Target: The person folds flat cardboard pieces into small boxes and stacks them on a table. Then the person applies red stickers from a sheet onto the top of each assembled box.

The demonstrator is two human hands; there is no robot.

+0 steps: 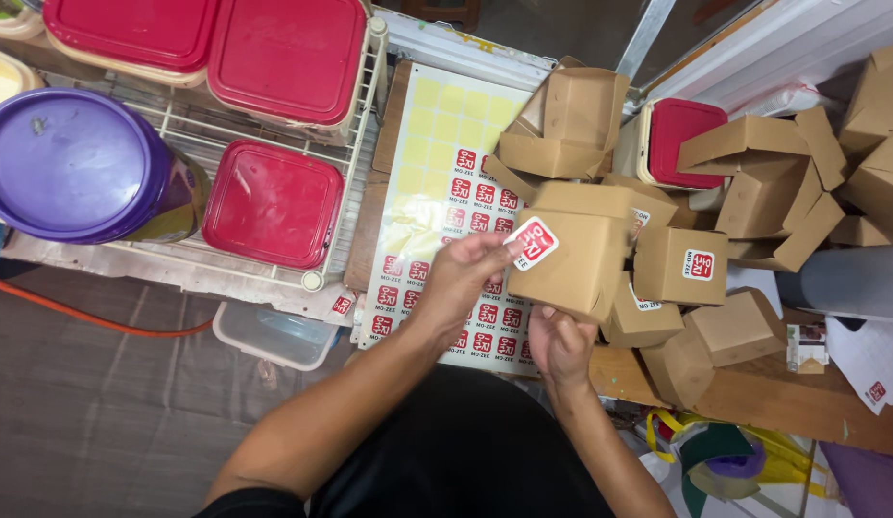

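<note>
My right hand (559,343) grips the lower edge of a brown cardboard box (573,264) and holds it up over the table. My left hand (463,273) pinches a red and white square sticker (534,242) against the box's upper left corner. Under my left hand lies a pale yellow sticker sheet (437,163), its upper part peeled bare, its lower part still carrying several red stickers.
A pile of brown boxes (696,269) fills the right side, some with stickers. Red-lidded containers (272,203) sit on a white wire rack (360,144) at the left beside a purple-lidded tub (67,163). A clear plastic bin (273,336) stands below the rack.
</note>
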